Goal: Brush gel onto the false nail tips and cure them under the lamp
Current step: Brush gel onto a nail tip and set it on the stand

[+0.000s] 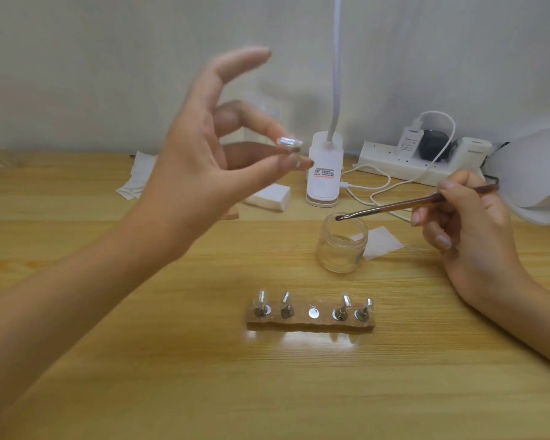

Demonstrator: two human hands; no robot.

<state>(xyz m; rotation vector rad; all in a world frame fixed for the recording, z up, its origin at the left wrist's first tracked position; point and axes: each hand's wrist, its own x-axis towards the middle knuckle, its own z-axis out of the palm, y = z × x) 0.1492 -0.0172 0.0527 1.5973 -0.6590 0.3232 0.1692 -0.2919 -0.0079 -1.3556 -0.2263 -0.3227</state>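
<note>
My left hand [200, 154] is raised above the table and pinches a clear false nail tip [289, 143] on its small stand between thumb and fingers. My right hand [467, 236] holds a brown-handled brush [416, 203], its bristles resting on the rim of a small clear glass jar [342, 246]. Near the front, a wooden holder strip [310, 323] carries several nail tips on metal stands, with its middle magnet spot bare. The white curing lamp [534, 173] sits at the far right edge.
A white desk lamp base [324, 173] with a gooseneck stands behind the jar. A white power strip [419, 160] with plugs and cables lies at the back right. White wipes [270, 198] and paper squares [383, 242] lie on the wooden table [172, 360].
</note>
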